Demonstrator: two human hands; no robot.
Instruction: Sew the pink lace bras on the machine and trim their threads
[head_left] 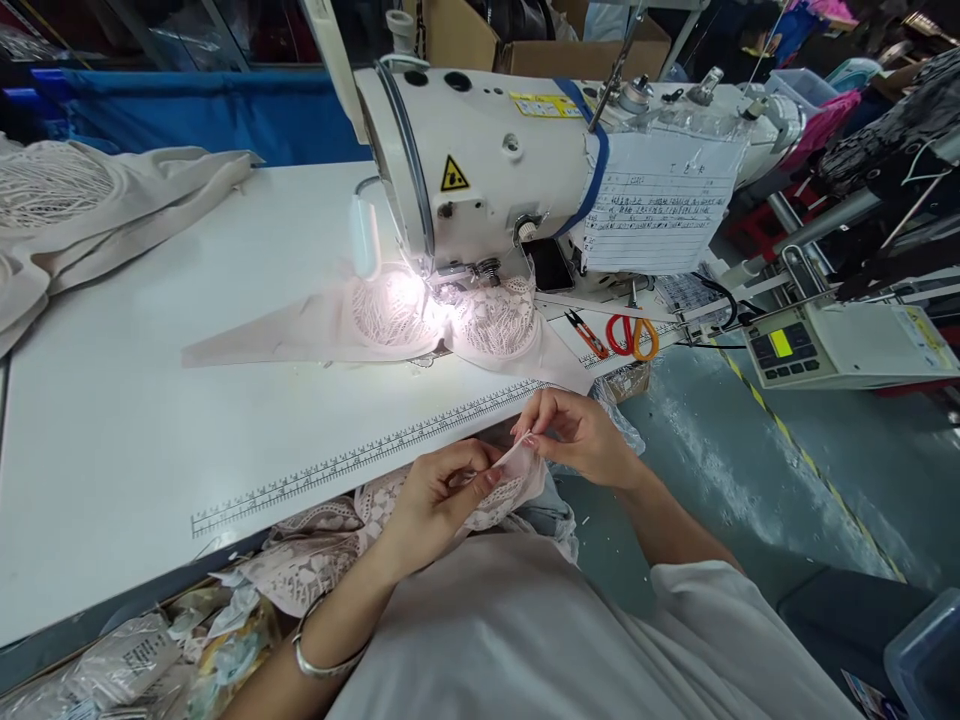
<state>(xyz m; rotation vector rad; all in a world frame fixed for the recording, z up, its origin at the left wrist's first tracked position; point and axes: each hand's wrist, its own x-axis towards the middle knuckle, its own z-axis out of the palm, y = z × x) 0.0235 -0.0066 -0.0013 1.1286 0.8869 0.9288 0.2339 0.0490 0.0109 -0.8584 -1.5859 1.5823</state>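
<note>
Over my lap, at the table's front edge, my left hand (pixel 442 495) pinches the edge of a pale pink lace bra piece (pixel 517 480). Close by on the right, the fingertips of my right hand (pixel 574 435) are pressed together on the same edge, so a short stretch of it runs between both hands. More pink lace (pixel 300 570) hangs below the left forearm. Another pale pink bra (pixel 495 325) lies flat on the table, its middle under the lit needle area of the sewing machine (pixel 480 150). The needle itself is lost in glare.
A printed ruler (pixel 360 455) runs along the front of the white table (pixel 135 420). Thread snips (pixel 586 333) and scissors (pixel 632 337) with red and orange handles lie right of the machine. Beige garments (pixel 112 210) are heaped at left. A control box (pixel 847 345) stands at right.
</note>
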